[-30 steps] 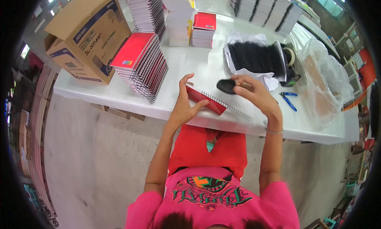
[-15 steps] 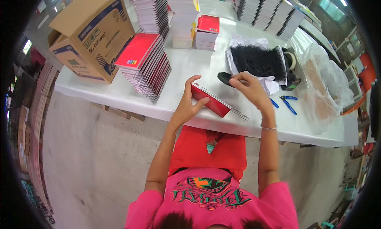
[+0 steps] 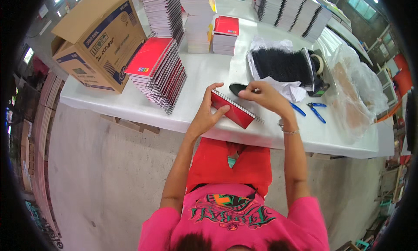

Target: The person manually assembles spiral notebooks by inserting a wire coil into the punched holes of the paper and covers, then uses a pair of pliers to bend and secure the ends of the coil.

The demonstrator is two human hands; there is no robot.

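My left hand (image 3: 205,112) is closed around a small red notebook (image 3: 236,115), thumb on the cover, and holds it tilted over the table's front edge. A wire spiral coil (image 3: 260,120) runs through the holes along the notebook's upper edge, and a short end sticks out at the right. My right hand (image 3: 271,98) pinches a flat black oval piece (image 3: 236,88) just above the coiled edge. Whether this piece touches the coil is hard to tell. To the left stands a stack of red spiral notebooks (image 3: 152,57).
Behind my right hand lies a heap of black coils (image 3: 283,68) on white paper. Blue-handled pliers (image 3: 318,112) rest right of my hand, near a clear plastic bag (image 3: 355,92). A cardboard box (image 3: 102,44) stands at the left; more notebook stacks (image 3: 289,14) stand at the back.
Less of the coil sticks out at the notebook's right end now. My right hand and the black oval piece have shifted left, closer to the notebook. My left hand keeps its hold.
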